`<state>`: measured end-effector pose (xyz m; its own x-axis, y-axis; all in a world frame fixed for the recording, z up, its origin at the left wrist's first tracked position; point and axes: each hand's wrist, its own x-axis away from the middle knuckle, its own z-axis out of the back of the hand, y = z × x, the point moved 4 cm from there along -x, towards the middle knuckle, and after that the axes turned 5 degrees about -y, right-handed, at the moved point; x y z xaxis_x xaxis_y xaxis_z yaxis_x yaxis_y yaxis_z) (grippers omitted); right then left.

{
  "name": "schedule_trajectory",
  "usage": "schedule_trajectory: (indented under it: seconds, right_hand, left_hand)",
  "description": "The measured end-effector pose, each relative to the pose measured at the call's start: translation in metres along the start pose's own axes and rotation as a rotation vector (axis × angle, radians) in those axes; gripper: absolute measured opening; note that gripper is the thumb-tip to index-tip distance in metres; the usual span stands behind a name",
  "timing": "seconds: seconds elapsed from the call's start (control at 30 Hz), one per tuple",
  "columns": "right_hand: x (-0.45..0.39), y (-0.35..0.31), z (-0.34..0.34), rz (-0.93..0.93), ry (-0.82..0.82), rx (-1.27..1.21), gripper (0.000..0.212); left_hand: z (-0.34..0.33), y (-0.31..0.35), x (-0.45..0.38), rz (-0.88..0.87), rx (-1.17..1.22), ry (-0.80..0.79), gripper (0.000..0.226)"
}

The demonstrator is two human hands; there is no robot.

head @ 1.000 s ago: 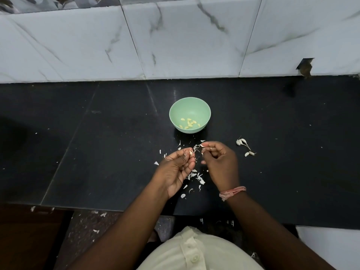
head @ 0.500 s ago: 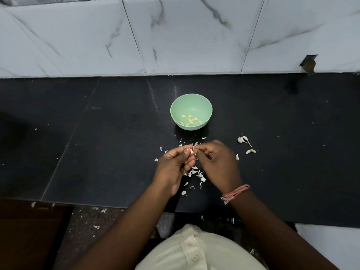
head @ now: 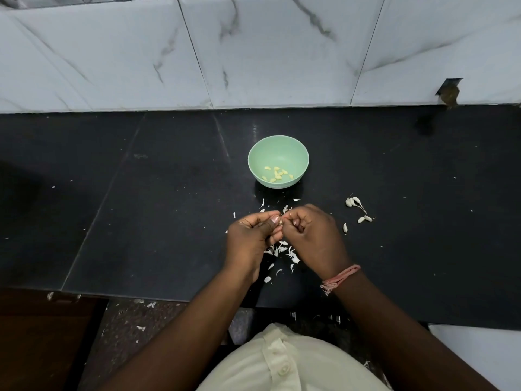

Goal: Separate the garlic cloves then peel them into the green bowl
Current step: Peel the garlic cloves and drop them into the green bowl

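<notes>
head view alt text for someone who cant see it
Over a black counter, the left hand and right hand pinch a garlic clove between them. Behind them a green bowl holds peeled cloves; unpeeled cloves lie to the right.

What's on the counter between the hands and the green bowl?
Head view: only a few white peel scraps on the black counter between the hands and the green bowl.

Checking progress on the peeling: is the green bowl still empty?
No, the green bowl already holds several peeled yellowish garlic cloves lying on its bottom.
</notes>
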<state>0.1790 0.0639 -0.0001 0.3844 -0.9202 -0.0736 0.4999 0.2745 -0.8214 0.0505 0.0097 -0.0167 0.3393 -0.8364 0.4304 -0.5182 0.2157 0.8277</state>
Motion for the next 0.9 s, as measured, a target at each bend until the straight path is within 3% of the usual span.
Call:
schedule_trajectory:
  seconds: [0.5, 0.9]
  right_hand:
    - [-0.01, 0.001, 0.003, -0.073, -0.086, -0.051, 0.006]
    - [-0.009, 0.001, 0.004, -0.171, -0.112, -0.234, 0.011]
  left_hand:
    - [-0.001, 0.009, -0.003, -0.009, -0.107, -0.074, 0.012]
    - [-0.005, 0.013, -0.005, 0.049, -0.03, -0.162, 0.016]
